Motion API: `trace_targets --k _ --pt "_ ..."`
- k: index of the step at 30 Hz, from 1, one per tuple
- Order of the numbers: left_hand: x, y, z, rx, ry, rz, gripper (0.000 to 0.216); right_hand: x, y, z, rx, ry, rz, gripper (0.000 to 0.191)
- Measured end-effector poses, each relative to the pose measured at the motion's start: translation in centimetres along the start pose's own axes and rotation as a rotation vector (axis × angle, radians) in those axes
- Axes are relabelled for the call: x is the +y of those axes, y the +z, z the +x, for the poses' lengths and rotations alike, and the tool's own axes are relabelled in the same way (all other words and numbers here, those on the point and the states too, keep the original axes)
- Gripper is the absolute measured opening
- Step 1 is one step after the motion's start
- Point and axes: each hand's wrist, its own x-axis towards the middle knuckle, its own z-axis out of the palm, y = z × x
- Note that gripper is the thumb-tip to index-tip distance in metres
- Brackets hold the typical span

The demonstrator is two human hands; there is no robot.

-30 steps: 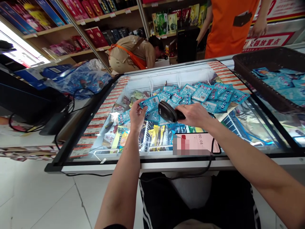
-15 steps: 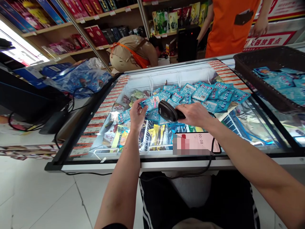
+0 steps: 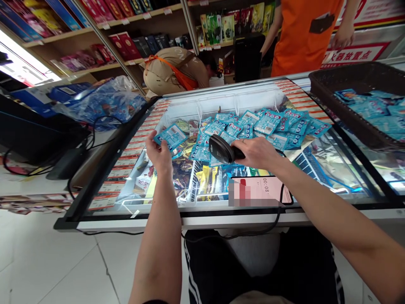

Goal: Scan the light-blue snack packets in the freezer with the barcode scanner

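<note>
My left hand (image 3: 160, 155) grips a blue packet (image 3: 173, 136) by its near left edge, over the left part of the glass-topped freezer (image 3: 104, 169). The packet's printed side with a white label faces up. In my right hand (image 3: 257, 152) is a black barcode scanner (image 3: 221, 149), its head pointing left over the middle of the glass. A heap of similar blue packets (image 3: 268, 122) lies on the glass behind and beside the scanner. Below my right wrist a phone (image 3: 261, 190) with a lit pink screen rests on the glass.
A dark brown basket (image 3: 354, 76) holding more blue packets stands at the right. Clear plastic wrap with blue packets (image 3: 110, 103) lies at the left. The scanner's cable (image 3: 228, 235) droops along the front edge. Behind the freezer are a person in an orange apron (image 3: 305, 38) and a bent-over person (image 3: 177, 69).
My left hand has moved left, away from the scanner, with a blue packet in its fingers. The packet previously on the glass at the left is no longer seen lying there. My right hand stays nearly still.
</note>
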Motion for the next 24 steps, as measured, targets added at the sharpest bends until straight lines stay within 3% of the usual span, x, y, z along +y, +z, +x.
trace_targets --k 5,11,17,24 --pt "-0.9 -1.2 0.0 0.06 -0.06 0.274 0.046 0.0 0.0 0.0 -0.002 0.005 -0.001 0.034" --pt "-0.1 -1.9 -0.6 0.009 -0.133 0.516 0.047 0.1 0.1 0.0 0.007 0.026 -0.016 0.035" --pt "1.9 -1.4 -1.6 0.074 -0.059 0.683 0.047 0.1 0.3 -0.1 0.028 0.019 -0.019 0.035" --pt "4.8 0.1 -2.5 -0.355 0.131 0.768 0.046 0.4 0.5 0.0 0.053 0.012 -0.023 0.033"
